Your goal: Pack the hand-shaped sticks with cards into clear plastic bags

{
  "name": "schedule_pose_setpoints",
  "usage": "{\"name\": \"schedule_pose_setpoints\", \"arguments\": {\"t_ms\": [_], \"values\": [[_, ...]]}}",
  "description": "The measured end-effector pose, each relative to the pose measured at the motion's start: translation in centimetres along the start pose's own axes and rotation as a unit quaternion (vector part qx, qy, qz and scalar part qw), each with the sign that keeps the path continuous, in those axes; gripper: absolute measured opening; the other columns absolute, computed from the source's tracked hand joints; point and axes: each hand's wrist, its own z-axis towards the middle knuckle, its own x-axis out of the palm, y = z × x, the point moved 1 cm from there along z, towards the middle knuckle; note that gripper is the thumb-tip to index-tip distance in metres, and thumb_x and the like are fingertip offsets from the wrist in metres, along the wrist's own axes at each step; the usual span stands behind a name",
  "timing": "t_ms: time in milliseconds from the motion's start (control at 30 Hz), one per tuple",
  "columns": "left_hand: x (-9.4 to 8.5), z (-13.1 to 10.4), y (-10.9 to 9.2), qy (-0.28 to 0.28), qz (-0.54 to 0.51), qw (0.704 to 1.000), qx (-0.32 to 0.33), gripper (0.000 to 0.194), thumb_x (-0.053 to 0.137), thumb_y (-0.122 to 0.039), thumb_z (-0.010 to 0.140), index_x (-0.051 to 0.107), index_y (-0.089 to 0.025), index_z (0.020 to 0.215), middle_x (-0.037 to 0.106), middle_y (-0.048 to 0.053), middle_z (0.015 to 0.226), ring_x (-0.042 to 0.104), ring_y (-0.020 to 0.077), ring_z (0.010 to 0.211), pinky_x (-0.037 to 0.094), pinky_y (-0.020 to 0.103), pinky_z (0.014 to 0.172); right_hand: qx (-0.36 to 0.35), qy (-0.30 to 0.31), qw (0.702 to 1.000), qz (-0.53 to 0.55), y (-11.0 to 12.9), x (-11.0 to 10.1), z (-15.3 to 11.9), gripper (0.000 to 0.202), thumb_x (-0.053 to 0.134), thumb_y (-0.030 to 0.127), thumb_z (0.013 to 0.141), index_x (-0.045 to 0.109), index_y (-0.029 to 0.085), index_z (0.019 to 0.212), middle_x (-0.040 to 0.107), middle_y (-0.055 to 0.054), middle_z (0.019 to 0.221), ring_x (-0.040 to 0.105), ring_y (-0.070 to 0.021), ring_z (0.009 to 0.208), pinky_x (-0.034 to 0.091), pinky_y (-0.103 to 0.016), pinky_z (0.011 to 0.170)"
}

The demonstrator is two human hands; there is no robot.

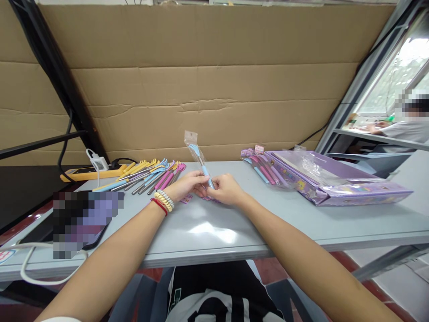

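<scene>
A light-blue back scratcher (205, 170) in a clear plastic sleeve (191, 138) stands tilted between my hands, its head up and to the left. My left hand (191, 184) is closed around its handle. At the lower end, my right hand (225, 188) is closed in a pinch on the handle or sleeve; the fingertips are partly hidden. Small pink printed cards (187, 199) lie on the table just under my hands. Beside my left hand is a pile of unwrapped back scratchers (147, 175) with metal rods and yellow, blue, purple and pink ends.
Several sleeved back scratchers (263, 170) lie at the right, against a purple box (351, 185) in plastic wrap. On the left are a phone (97, 237), a white cable (30, 264) and a yellow power strip (75, 174). Cardboard (214, 89) closes the back. A person (409, 127) sits far right.
</scene>
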Motion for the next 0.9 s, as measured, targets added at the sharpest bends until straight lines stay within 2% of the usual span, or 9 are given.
{"name": "schedule_pose_setpoints", "arguments": {"t_ms": [167, 500, 700, 900], "values": [[0.18, -0.05, -0.23, -0.006, 0.010, 1.000, -0.001, 0.038, 0.068, -0.044, 0.070, 0.053, -0.014, 0.088, 0.063, 0.004, 0.070, 0.063, 0.0155, 0.059, 0.048, 0.027, 0.058, -0.004, 0.003, 1.000, 0.002, -0.03, 0.02, -0.02, 0.031, 0.052, 0.036, 0.065, 0.039, 0.017, 0.044, 0.032, 0.006, 0.041, 0.023, -0.0058, 0.046, 0.019, -0.023, 0.047], [0.55, -0.65, -0.92, -0.003, 0.024, 1.000, -0.012, 0.040, 0.068, -0.048, 0.068, 0.054, -0.014, 0.085, 0.065, 0.006, 0.069, 0.064, 0.0172, 0.063, 0.047, 0.028, 0.060, -0.002, 0.018, 1.000, -0.004, 0.10, -0.12, -0.08, 0.030, 0.052, 0.034, 0.066, 0.037, 0.018, 0.045, 0.033, 0.005, 0.040, 0.028, -0.0064, 0.045, 0.019, -0.024, 0.047], [0.44, -0.52, -0.73, -0.003, 0.039, 0.999, -0.024, 0.040, 0.069, -0.047, 0.068, 0.052, -0.015, 0.084, 0.064, 0.003, 0.067, 0.063, 0.0163, 0.062, 0.047, 0.028, 0.061, -0.001, 0.031, 1.000, -0.005, 0.24, -0.23, -0.11, 0.031, 0.052, 0.032, 0.066, 0.035, 0.018, 0.045, 0.032, 0.006, 0.039, 0.025, -0.0061, 0.044, 0.019, -0.024, 0.047], [0.31, -0.45, -0.58, -0.003, 0.060, 0.998, -0.023, 0.040, 0.068, -0.047, 0.069, 0.053, -0.014, 0.085, 0.064, 0.005, 0.071, 0.064, 0.0169, 0.065, 0.048, 0.030, 0.063, -0.005, 0.047, 0.999, -0.006, 0.36, -0.33, -0.18, 0.030, 0.052, 0.033, 0.067, 0.038, 0.018, 0.045, 0.035, 0.005, 0.039, 0.029, -0.0065, 0.044, 0.020, -0.024, 0.048]]}}
